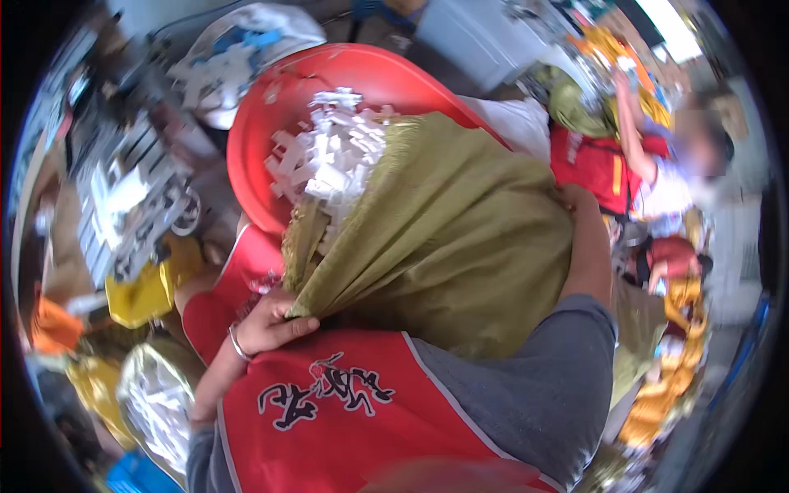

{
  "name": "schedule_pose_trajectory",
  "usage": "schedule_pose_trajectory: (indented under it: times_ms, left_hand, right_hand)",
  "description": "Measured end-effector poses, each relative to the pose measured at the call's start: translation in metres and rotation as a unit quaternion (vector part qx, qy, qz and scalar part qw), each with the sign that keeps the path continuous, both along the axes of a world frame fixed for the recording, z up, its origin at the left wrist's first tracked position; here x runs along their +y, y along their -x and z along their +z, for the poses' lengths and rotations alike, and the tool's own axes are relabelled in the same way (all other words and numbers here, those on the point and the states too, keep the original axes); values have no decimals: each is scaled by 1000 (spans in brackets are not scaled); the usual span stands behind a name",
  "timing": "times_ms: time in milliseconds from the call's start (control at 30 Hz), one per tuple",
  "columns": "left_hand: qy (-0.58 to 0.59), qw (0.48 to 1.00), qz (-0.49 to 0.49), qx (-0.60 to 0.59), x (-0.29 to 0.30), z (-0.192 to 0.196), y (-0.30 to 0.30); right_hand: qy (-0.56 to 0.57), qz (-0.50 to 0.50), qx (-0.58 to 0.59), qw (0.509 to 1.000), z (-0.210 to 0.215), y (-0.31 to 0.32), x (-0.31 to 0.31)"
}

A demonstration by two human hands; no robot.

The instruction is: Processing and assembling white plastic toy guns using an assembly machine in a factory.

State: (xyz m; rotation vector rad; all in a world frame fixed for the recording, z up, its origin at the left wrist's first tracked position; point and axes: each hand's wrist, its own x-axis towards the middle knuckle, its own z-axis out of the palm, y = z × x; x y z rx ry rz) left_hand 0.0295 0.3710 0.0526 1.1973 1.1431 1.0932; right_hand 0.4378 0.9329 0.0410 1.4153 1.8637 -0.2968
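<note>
A large olive-green woven sack (460,222) lies tilted across my lap, its frayed mouth over a big red plastic tub (362,66). Small white plastic pieces (333,156) fill the sack's mouth and are heaped in the tub below it. My left hand (275,325), with a bracelet at the wrist, is closed on the near edge of the sack's mouth. At the sack's right side my right hand (573,197) grips the fabric toward its bottom end; most of its fingers are hidden by the cloth and blur.
Behind the tub stands a clear bag (246,49) with white and blue pieces. A white-lined sack (156,403) of white strips sits at lower left, near a yellow bag (152,283). A grey bin (477,41) is at the back. Other people work at right among orange sacks (666,403).
</note>
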Motion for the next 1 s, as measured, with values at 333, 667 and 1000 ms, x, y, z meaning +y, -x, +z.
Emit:
schedule_pose_trajectory:
  times_ms: [333, 667, 1000]
  left_hand:
    - [-25, 988, 153, 1, 13, -38, -11]
    - [58, 976, 169, -125, 30, -72, 8]
    - [169, 895, 324, -255, 22, -94, 34]
  right_hand:
    - [-414, 218, 226, 854, -113, -130, 122]
    - [-413, 75, 446, 790, 112, 133, -112]
    - [-325, 147, 577, 734, 142, 180, -181]
